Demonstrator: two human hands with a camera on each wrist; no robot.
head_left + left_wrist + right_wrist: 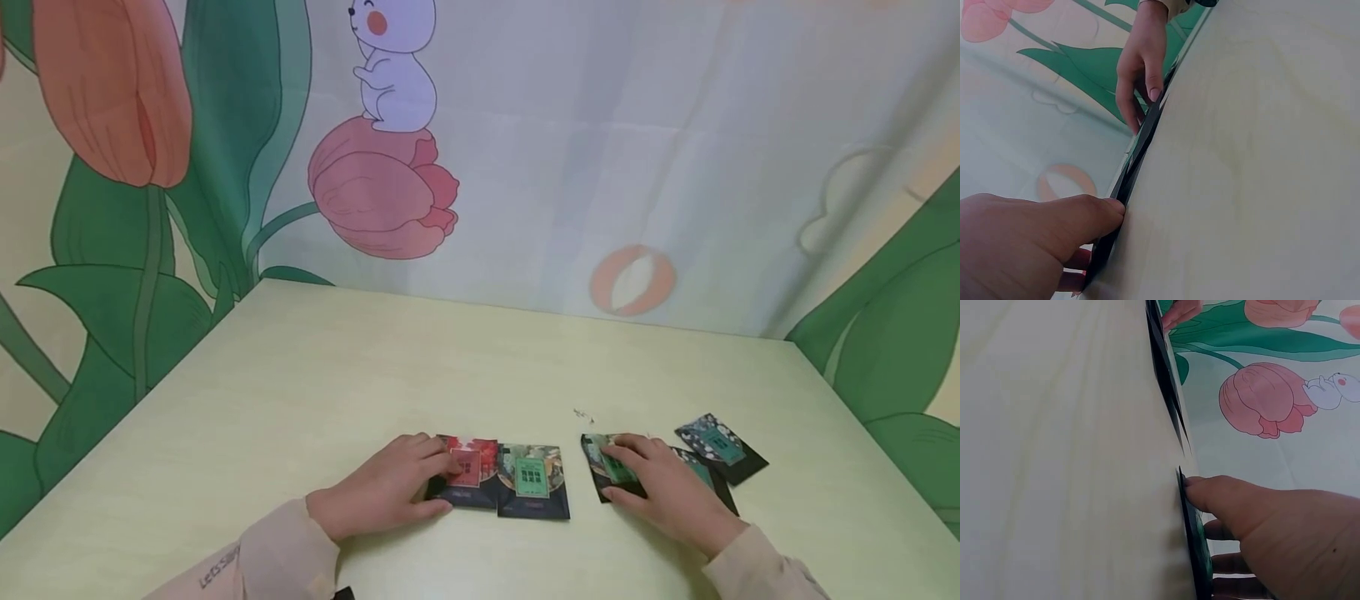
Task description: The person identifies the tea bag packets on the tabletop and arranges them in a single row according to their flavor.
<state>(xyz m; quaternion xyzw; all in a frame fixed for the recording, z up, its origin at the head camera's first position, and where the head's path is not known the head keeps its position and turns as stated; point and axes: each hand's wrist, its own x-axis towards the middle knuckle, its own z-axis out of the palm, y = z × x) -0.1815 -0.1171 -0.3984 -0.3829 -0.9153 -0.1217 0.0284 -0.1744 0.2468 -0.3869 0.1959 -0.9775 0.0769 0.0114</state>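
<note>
My left hand (393, 483) rests with its fingertips on a flat sachet with a red label (468, 492), its thumb along the near edge. Directly right of that lies a sachet with a green label (532, 479), side by side with the red one. My right hand (671, 492) holds another green-labelled sachet (592, 454), thumb at its near edge and fingers across its top. In the right wrist view, the thumb of the right hand (1285, 528) sits at the dark sachet's edge (1194, 544). Part of this sachet is hidden under the fingers.
Beyond the right hand, a dark sachet with white blossoms (716, 450) lies aslant, overlapping another sachet (723, 492) partly covered by the hand. A black corner of something (344, 593) shows by the left sleeve. The pale table (360, 358) ends at a printed curtain (540, 167).
</note>
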